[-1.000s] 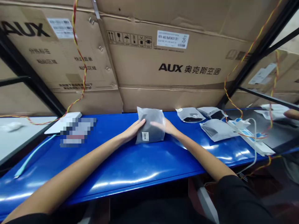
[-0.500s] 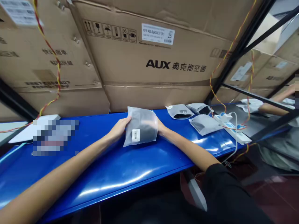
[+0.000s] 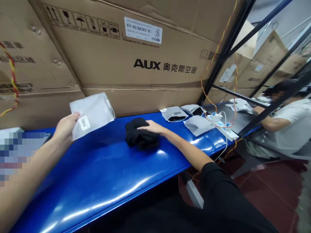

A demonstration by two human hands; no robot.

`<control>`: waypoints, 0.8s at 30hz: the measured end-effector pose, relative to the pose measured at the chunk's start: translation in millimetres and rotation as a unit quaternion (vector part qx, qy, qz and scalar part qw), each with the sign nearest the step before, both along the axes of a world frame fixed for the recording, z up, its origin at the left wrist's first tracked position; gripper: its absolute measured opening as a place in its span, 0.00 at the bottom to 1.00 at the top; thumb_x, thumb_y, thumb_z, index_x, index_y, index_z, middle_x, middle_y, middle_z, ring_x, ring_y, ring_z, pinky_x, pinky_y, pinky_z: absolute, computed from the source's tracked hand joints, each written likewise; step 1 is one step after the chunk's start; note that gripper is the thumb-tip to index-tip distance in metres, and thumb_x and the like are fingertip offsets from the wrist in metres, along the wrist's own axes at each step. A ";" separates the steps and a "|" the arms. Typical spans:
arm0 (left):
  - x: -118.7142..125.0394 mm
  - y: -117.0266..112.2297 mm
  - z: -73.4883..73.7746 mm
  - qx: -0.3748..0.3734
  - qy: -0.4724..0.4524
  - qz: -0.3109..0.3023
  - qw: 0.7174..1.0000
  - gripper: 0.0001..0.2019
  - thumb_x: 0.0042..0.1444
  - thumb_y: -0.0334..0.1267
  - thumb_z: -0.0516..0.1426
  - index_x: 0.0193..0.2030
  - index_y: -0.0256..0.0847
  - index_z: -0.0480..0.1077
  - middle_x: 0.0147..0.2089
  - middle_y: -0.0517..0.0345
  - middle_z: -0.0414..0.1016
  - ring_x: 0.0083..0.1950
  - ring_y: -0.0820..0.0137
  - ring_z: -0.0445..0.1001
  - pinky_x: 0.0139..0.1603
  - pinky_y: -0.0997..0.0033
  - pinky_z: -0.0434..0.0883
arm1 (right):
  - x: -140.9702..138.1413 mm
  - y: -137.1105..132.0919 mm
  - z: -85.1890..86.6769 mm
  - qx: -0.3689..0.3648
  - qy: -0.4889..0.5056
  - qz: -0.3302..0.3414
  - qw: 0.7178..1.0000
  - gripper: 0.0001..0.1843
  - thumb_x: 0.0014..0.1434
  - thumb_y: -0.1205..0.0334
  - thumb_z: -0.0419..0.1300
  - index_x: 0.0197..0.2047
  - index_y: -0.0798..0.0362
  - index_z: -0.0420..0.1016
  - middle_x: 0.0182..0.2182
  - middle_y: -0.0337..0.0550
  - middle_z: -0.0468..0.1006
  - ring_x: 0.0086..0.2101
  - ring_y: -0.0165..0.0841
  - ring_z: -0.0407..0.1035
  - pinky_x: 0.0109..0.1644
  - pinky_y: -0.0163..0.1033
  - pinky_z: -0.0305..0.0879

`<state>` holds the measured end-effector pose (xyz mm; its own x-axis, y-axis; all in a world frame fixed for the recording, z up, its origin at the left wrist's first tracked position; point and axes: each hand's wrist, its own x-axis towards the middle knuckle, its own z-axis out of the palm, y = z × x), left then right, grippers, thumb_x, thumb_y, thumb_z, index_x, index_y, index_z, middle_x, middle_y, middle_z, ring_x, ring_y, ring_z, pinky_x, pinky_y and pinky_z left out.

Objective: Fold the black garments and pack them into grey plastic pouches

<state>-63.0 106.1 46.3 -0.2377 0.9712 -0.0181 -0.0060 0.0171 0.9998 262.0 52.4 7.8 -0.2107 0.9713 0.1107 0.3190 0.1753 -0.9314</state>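
My left hand (image 3: pixel 66 125) pinches the lower left side of a frosted plastic bag (image 3: pixel 93 113), which carries a small white barcode label and is raised off the table. Bunched black cloth (image 3: pixel 137 137), soft and folded, is under my right hand (image 3: pixel 153 127), whose fingers close over its top right side. The cloth is low over the blue table (image 3: pixel 102 181), and its exact kind does not show. Right of it lie more frosted bags: one with dark contents (image 3: pixel 173 115), another behind it (image 3: pixel 193 109), and a pale one (image 3: pixel 199 125) in front.
Large cardboard boxes (image 3: pixel 116 74) stand along the back. A white power strip (image 3: pixel 222 124) with cables lies at the right by a black rack post (image 3: pixel 218 74). Another person (image 3: pixel 289 119) sits beyond the rack. Blurred-out items (image 3: pixel 21 152) lie at the far left.
The black cloth has come out of the frosted bag. My left hand has carried the bag left and up, while my right hand now grips the cloth. The view has turned right.
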 end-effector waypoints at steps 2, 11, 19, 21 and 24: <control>2.8 -3.0 4.1 -0.011 -0.022 -0.002 1.000 0.04 0.65 0.34 0.55 0.39 0.40 0.69 0.22 0.67 0.70 0.22 0.73 0.68 0.28 0.72 0.72 | -4.6 -5.3 -1.6 0.061 -0.155 0.036 0.985 0.23 0.59 0.41 0.69 0.42 0.55 0.82 0.41 0.49 0.84 0.49 0.51 0.77 0.57 0.55 0.72; 46.0 -40.2 -1.6 -0.070 0.135 -0.302 0.941 0.20 0.51 0.51 0.69 0.39 0.35 0.78 0.30 0.57 0.79 0.27 0.70 0.73 0.24 0.75 0.69 | -2.6 -32.4 19.7 0.440 -0.338 -0.039 0.831 0.39 0.65 0.49 0.66 0.74 0.48 0.61 0.76 0.54 0.54 0.73 0.54 0.48 0.74 0.62 0.51; 63.9 -48.9 -13.7 -0.089 0.013 -0.290 0.953 0.22 0.59 0.58 0.62 0.38 0.38 0.77 0.33 0.51 0.80 0.30 0.67 0.78 0.29 0.72 0.75 | 20.0 -29.1 31.2 0.435 -0.400 0.045 0.805 0.27 0.68 0.77 0.50 0.61 0.48 0.79 0.60 0.43 0.80 0.57 0.37 0.76 0.60 0.41 0.72; 64.6 -48.5 -18.3 -0.084 -0.009 -0.273 0.958 0.21 0.58 0.57 0.63 0.40 0.38 0.77 0.32 0.53 0.79 0.29 0.70 0.77 0.27 0.74 0.73 | 51.3 -24.6 39.4 0.412 -0.407 -0.024 0.814 0.31 0.64 0.80 0.51 0.62 0.49 0.78 0.62 0.42 0.78 0.60 0.36 0.73 0.63 0.41 0.71; 70.8 -52.9 -22.5 -0.017 0.078 -0.271 0.959 0.22 0.55 0.58 0.64 0.42 0.39 0.77 0.34 0.54 0.79 0.31 0.68 0.78 0.27 0.73 0.73 | 112.5 -22.9 45.9 0.376 -0.430 -0.119 0.812 0.33 0.60 0.81 0.50 0.64 0.53 0.77 0.64 0.46 0.75 0.62 0.40 0.71 0.65 0.46 0.69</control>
<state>7.8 53.1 23.9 0.3001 0.9522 -0.0576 0.1621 0.0086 0.9867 374.5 29.5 53.8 -0.3399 0.7223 0.6023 0.9035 0.4285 -0.0040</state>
